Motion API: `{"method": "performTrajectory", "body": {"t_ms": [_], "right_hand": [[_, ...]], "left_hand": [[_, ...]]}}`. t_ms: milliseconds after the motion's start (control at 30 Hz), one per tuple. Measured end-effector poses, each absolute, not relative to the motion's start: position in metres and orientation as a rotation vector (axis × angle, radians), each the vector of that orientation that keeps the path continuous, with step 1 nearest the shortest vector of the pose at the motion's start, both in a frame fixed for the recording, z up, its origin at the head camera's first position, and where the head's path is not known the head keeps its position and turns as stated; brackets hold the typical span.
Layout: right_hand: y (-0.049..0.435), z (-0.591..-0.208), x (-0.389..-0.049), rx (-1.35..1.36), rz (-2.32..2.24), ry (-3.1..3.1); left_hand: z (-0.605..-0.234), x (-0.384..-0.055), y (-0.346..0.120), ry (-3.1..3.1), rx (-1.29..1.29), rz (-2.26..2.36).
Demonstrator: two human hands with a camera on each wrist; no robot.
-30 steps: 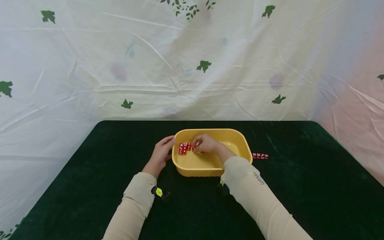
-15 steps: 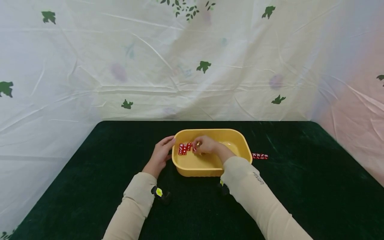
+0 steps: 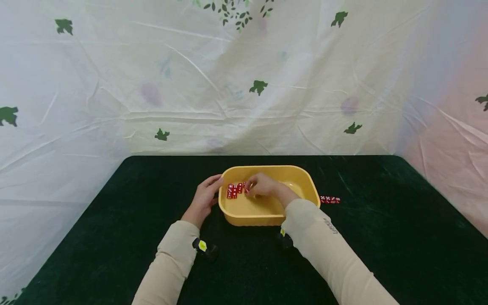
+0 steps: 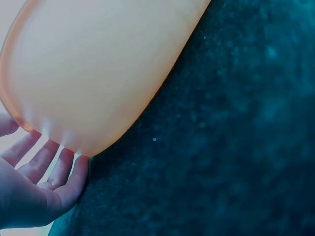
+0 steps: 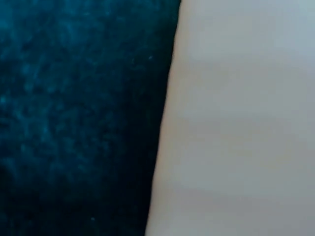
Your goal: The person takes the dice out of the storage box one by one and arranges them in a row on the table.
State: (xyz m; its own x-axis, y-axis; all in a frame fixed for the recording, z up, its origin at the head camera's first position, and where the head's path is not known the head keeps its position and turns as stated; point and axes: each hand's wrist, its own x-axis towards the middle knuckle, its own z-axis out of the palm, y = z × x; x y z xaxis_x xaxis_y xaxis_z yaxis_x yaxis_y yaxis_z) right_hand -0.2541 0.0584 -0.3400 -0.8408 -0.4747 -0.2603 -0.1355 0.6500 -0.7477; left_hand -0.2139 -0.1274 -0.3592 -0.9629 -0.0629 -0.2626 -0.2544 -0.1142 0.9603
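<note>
A yellow plastic tub stands on the dark green cloth. Inside, toward its left end, several red dice with white pips are grouped close together. My right hand reaches into the tub and pinches a red die just right of that group, the fingers partly hiding it. My left hand rests against the tub's left end. In the left wrist view, its spread fingers touch the tub's outer wall. The right wrist view holds only the tub's side and cloth.
A short row of red dice lies on the cloth just outside the tub's right end. The green cloth covers the table. A pale sheet with green leaf shapes hangs behind and at both sides.
The right fingers have shifted slightly at the die beside the group. The left hand and tub keep their places, and the whole head view has tipped slightly.
</note>
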Motion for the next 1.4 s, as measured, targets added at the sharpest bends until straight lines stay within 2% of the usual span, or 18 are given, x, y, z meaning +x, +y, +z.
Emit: {"method": "performTrajectory", "body": {"t_ms": [500, 933, 1400], "right_hand": [[0.088, -0.319, -0.256, -0.569, -1.133, 2.503], [0.132, -0.283, -0.258, -0.506, -1.096, 2.540], [0.191, -0.274, -0.257, -0.413, -1.130, 2.605]], "left_hand": [[-0.360, -0.209, -0.129, 1.992, -0.340, 2.239], [-0.360, -0.208, -0.128, 1.995, -0.331, 2.238], [-0.361, -0.208, -0.128, 1.996, -0.330, 2.247]]}}
